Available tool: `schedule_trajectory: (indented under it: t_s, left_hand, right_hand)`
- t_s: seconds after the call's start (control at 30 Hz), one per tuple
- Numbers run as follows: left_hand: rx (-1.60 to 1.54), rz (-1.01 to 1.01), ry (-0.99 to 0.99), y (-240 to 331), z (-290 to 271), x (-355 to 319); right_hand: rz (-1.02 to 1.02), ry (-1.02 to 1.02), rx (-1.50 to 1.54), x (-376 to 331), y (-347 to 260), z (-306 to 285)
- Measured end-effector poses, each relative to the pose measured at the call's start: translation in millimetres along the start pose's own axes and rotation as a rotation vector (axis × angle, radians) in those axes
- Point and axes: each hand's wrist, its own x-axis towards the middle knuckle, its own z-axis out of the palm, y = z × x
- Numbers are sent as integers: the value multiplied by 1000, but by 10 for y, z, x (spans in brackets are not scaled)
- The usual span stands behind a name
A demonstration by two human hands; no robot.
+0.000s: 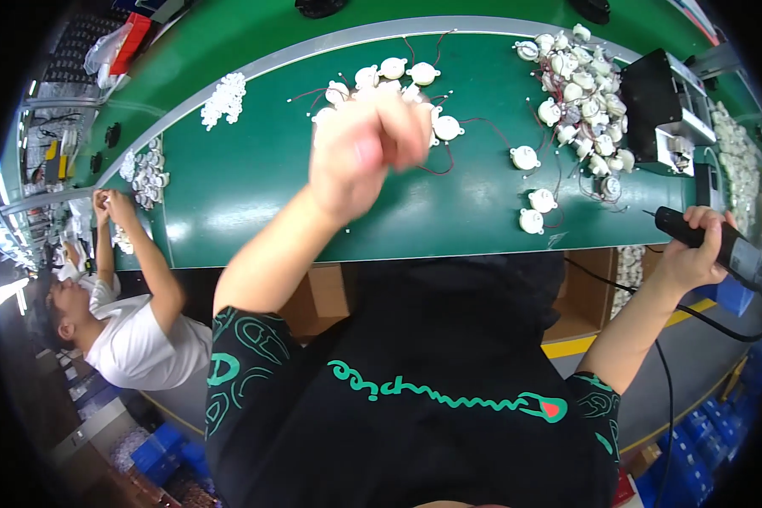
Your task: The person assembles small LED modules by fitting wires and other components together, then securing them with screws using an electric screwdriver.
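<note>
My left hand [366, 154] is raised over the green table, its fingers curled in and blurred. What it holds, if anything, I cannot make out. Behind and partly hidden by it lies a loose group of white round two-eared parts with red and black wires [424, 74], which look like small buzzers. At the far right, my right hand [704, 252] is closed around a black corded electric screwdriver [674, 225]. Its thin tip points left, past the table's near right corner. Nearest that tip are a few single white parts [532, 222] on the tabletop.
A large heap of the same wired parts [577, 106] sits at right, beside a black and metal machine [659, 110]. Small white pieces [223, 102] lie at the far left. A co-worker in a white shirt [148, 343] works at left. Cables [670, 398] hang by my right arm.
</note>
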Motion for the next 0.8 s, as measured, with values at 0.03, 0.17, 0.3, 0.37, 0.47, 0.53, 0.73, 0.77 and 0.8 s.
schedule_trajectory:
  t_s: [0.03,0.17,0.3,0.37,0.47,0.53,0.73,0.77,0.8]
  left_hand:
    - [44,-126,-96,-38,35,-214]
    - [137,-348,-429,-404,61,-969]
    - [269,-243,-474,-490,-13,-872]
    - [400,-155,-449,-544,-96,-691]
    - [653,64,-474,-707,-229,-463]
    - [776,186,-523,-838,-222,-319]
    - [1185,374,-318,-1011,368,-200]
    - [1149,271,-293,-1036,509,-200]
    - [1112,169,-268,-1077,639,-202]
  right_hand:
    - [6,-3,1,-16,-7,-46]
    - [-25,-25,-30,-74,-29,-206]
    - [-30,-25,-27,-168,-98,-198]
    - [-45,8,-45,-209,-151,-79]
    - [-71,15,-28,-296,-123,46]
    - [-90,14,-35,-323,-163,65]
    - [-109,51,-69,-390,-259,37]
    - [-98,62,-47,-409,-263,42]
    - [-85,70,-25,-432,-263,55]
